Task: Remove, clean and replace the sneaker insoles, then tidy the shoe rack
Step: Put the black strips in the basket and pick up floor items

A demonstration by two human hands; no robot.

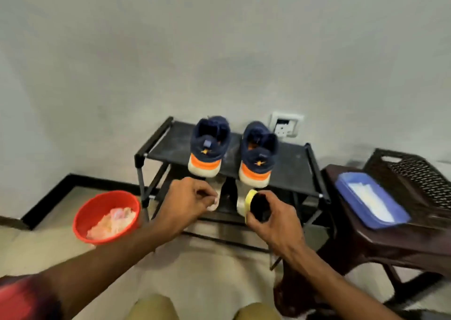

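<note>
Two navy sneakers with orange and white heels, the left sneaker (210, 146) and the right sneaker (259, 153), stand heels toward me on the top shelf of a black shoe rack (296, 170). Below their heels two pale insoles hang or lean at the rack's front. My left hand (188, 203) pinches the end of the left insole (218, 192). My right hand (275, 218) grips a black brush with a yellow edge (256, 206), held against the right insole (241, 203).
A red bowl (84, 218) with pale cloth or foam inside sits on the floor at the left. At the right a dark brown plastic stool (390, 236) carries a blue tray (343, 185) with something white. A wall socket (285, 125) is behind the rack.
</note>
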